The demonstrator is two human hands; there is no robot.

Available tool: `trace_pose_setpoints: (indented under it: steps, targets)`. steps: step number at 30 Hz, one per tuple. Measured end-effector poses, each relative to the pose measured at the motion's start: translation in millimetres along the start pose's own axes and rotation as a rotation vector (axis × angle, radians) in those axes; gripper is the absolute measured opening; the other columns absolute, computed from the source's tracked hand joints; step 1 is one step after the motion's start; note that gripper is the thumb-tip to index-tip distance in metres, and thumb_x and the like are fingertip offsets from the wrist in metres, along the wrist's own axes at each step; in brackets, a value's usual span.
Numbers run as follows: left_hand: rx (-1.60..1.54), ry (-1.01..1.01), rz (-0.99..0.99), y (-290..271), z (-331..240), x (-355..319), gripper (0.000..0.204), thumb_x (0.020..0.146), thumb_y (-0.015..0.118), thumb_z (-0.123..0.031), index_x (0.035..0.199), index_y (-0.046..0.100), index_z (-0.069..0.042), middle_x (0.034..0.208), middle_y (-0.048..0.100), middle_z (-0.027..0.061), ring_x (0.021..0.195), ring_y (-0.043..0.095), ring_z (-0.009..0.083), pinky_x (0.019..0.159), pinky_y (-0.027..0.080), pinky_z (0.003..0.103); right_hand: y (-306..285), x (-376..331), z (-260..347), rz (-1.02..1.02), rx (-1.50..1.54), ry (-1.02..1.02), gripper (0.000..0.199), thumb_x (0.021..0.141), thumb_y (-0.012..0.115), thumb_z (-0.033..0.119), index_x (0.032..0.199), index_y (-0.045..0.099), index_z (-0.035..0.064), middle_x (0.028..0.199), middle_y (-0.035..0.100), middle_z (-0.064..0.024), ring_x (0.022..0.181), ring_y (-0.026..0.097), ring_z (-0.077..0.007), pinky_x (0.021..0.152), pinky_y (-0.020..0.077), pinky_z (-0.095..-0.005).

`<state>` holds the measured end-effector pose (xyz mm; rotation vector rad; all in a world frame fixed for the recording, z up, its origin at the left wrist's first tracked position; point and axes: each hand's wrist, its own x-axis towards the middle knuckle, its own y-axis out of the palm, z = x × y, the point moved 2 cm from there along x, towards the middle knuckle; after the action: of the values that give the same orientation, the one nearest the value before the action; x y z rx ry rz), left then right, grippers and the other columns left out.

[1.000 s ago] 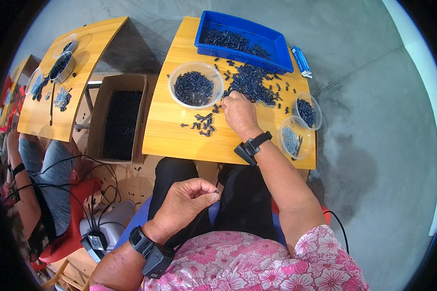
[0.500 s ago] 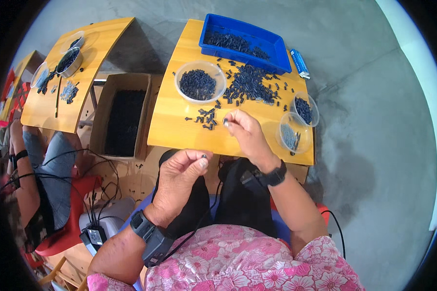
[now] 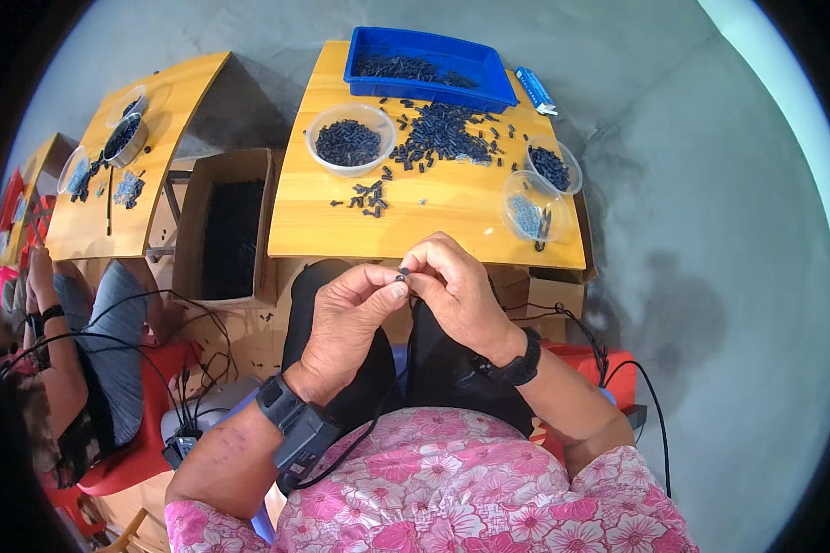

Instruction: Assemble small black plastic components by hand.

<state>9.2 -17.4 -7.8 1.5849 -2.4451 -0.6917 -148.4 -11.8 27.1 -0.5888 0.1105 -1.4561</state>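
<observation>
We see the left hand (image 3: 349,318) pinching a small dark piece (image 3: 403,273) at its fingertips, seemingly shared with the right hand (image 3: 456,293), whose curled fingers close on it too; beyond both hands lies the wooden table (image 3: 433,217).

Smooth, varnished yellow wooden table (image 3: 452,217); glossy blue plastic tray (image 3: 429,64); clear plastic bowls (image 3: 350,138); matt brown cardboard box (image 3: 231,221) at left.
</observation>
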Motion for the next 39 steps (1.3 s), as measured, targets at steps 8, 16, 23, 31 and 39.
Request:
trace_pose_setpoints:
  steps: [8, 16, 23, 31, 39]
  targets:
    - [0.079, 0.044, 0.046, 0.9, -3.8, -1.1, 0.011, 0.089, 0.067, -0.009, 0.098, 0.067, -0.003, 0.091, 0.066, 0.0014, 0.085, 0.059, 0.0086, 0.081, 0.049, 0.025, -4.7, -8.2, 5.5, -0.124, -0.106, -0.157, 0.014, 0.079, 0.066, -0.001, 0.092, 0.066, 0.0051, 0.080, 0.062, -0.0090, 0.072, 0.062, -0.0237, 0.064, 0.0490, -0.0319]
    - [0.115, 0.077, 0.102, 2.3, -12.5, -2.5, 0.009, 0.089, 0.067, -0.007, 0.097, 0.067, -0.003, 0.090, 0.067, 0.0016, 0.084, 0.060, 0.0087, 0.081, 0.049, 0.025, -12.4, -6.5, 5.5, 0.002, -0.036, -0.121, 0.016, 0.082, 0.064, -0.001, 0.096, 0.068, 0.0054, 0.080, 0.062, -0.0077, 0.066, 0.063, -0.0179, 0.062, 0.0498, -0.0285]
    - [0.169, 0.019, 0.104, -2.0, -9.9, -0.6, 0.009, 0.090, 0.066, -0.009, 0.097, 0.067, -0.003, 0.094, 0.067, 0.0031, 0.083, 0.060, 0.0087, 0.077, 0.051, 0.025, -14.1, -6.9, 0.5, 0.005, 0.162, -0.009, 0.007, 0.092, 0.056, 0.004, 0.095, 0.062, 0.0017, 0.081, 0.061, -0.0064, 0.063, 0.061, -0.0117, 0.060, 0.0482, -0.0256]
    - [0.179, 0.051, 0.100, -6.4, -9.8, 2.2, 0.008, 0.089, 0.066, -0.006, 0.097, 0.066, -0.003, 0.091, 0.067, 0.0034, 0.077, 0.060, 0.0081, 0.074, 0.052, 0.024, -14.4, -7.8, 4.2, 0.079, 0.118, -0.022, 0.008, 0.093, 0.053, 0.005, 0.099, 0.058, 0.0018, 0.081, 0.061, -0.0068, 0.064, 0.061, -0.0127, 0.062, 0.0481, -0.0259]
    - [0.256, 0.099, 0.116, -3.7, -12.7, -0.8, 0.011, 0.089, 0.067, -0.004, 0.099, 0.066, -0.002, 0.088, 0.066, 0.0021, 0.078, 0.060, 0.0071, 0.072, 0.051, 0.022, -12.2, -9.3, 8.0, 0.078, 0.113, -0.030, 0.008, 0.094, 0.053, 0.006, 0.098, 0.057, 0.0019, 0.082, 0.061, -0.0070, 0.064, 0.061, -0.0129, 0.062, 0.0483, -0.0260]
